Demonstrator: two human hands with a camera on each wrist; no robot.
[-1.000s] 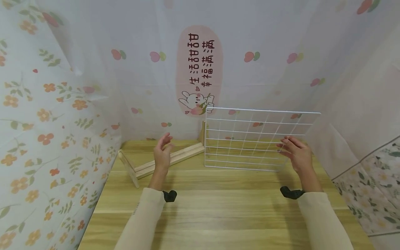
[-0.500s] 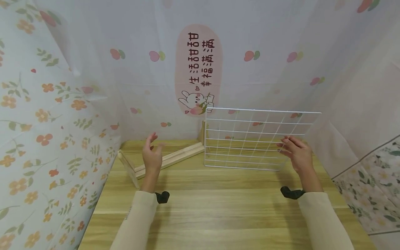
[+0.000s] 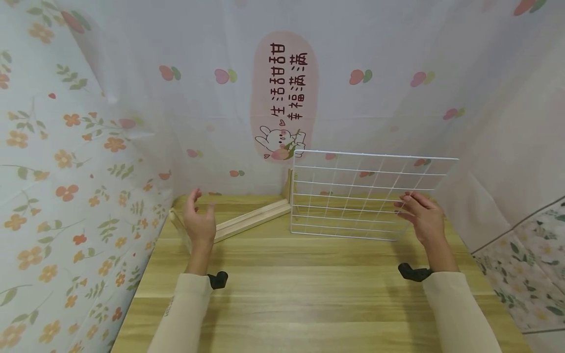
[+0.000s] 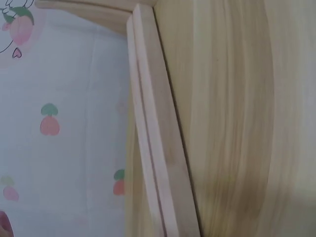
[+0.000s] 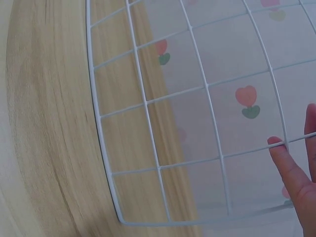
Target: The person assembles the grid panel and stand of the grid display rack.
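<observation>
A white wire grid panel [image 3: 348,196] stands upright at the back right of the table, its lower edge at the wood. My right hand [image 3: 423,218] holds it near its right side, thumb and fingers on the wires; a fingertip [image 5: 276,142] meets a wire crossing in the right wrist view. To the left lies a wooden stand [image 3: 253,220], a grooved bar with an upright piece at each end. My left hand [image 3: 200,223] hovers over its left end with nothing in it, fingers loosely bent, hiding part of the end piece. The grooved bar [image 4: 153,118] fills the middle of the left wrist view.
The wood-grain table [image 3: 309,294] reaches back to a hanging printed cloth [image 3: 212,117]. Flowered cloth [image 3: 66,196] closes off the left side, and more cloth hangs on the right. The panel's left edge overlaps the stand's right end in the head view.
My left hand has moved left along the wooden stand, from its middle to its left end. My right hand and the grid panel have stayed in place.
</observation>
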